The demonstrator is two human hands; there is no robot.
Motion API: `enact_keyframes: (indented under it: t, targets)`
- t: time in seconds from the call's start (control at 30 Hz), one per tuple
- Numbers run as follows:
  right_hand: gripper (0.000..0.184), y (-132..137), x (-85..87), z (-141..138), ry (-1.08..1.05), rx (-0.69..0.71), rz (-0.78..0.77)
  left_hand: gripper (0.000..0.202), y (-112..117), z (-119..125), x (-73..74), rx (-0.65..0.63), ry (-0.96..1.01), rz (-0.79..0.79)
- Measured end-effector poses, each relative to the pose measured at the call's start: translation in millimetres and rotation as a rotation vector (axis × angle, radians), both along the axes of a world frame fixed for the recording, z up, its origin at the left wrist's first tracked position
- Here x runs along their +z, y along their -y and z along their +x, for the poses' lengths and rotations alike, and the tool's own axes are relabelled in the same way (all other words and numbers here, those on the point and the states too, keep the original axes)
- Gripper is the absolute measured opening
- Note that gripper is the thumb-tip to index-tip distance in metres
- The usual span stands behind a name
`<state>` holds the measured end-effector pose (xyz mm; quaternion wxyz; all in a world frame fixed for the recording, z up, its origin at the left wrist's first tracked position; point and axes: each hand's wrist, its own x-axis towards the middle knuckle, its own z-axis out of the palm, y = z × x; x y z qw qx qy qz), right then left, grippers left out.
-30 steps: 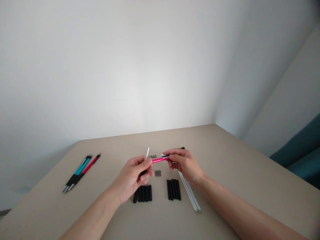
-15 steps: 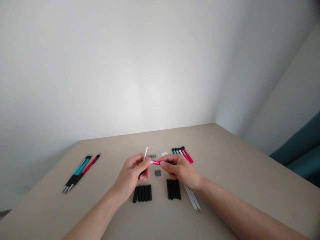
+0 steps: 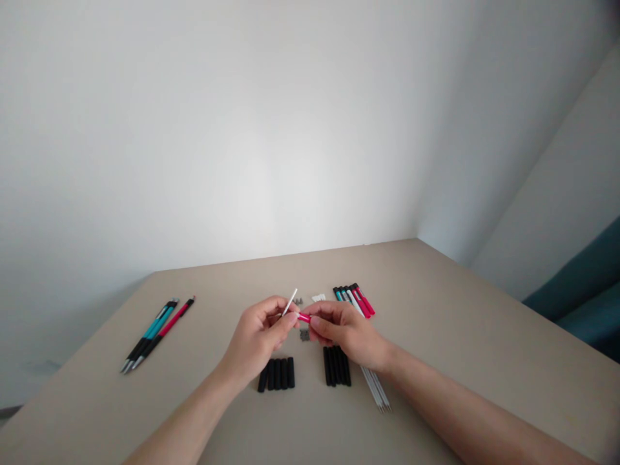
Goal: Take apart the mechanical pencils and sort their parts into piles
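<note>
Over the middle of the table my left hand is closed on a thin white pen refill, which sticks up at a slant from the fingers. My right hand grips a pink pen barrel lying sideways between the two hands. Its left end meets my left thumb and fingertips; a small pale bit shows there, partly hidden by them. Just under the barrel is a cluster of small grey springs. Behind the hands lie small metal pieces and small white pieces, both partly covered.
Two blue-and-black pens and a pink-and-black pen lie at the left. Black sleeves and further black tubes sit in front. White refills are at the right front. Coloured barrels with clips lie behind.
My left hand has shifted slightly right, closer to my right hand. The refill leans more to the right, and less of the pale bit at the pink barrel's end shows.
</note>
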<state>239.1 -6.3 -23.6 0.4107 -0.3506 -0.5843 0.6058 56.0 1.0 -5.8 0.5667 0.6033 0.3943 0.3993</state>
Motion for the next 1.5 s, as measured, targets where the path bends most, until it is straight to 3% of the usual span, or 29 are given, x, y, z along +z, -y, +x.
enact_keyframes:
  t: [0.13,0.53,0.83,1.0,1.17,1.5]
  targets:
    - [0.039,2,-0.6,0,-0.001,0.039,0.061,0.026,0,-1,0.8,0.009,-0.033,0.013]
    - [0.031,0,-2.3,0,0.096,-0.057,0.155,0.025,-3,-4,-6.5,0.002,-0.065,0.019]
    - [0.038,3,10.4,1,0.192,-0.067,0.164,0.027,0,-2,-2.4,0.053,-0.028,0.051]
    - [0.039,2,6.7,2,0.177,-0.099,0.127,0.026,-1,-2,-1.1,0.121,0.037,0.043]
    - [0.035,0,0.6,-1,0.042,-0.086,0.081,0.025,0,2,1.0,0.099,0.104,-0.029]
    - [0.035,4,12.1,1,-0.188,-0.060,-0.126,0.022,0,2,2.6,0.088,0.149,-0.068]
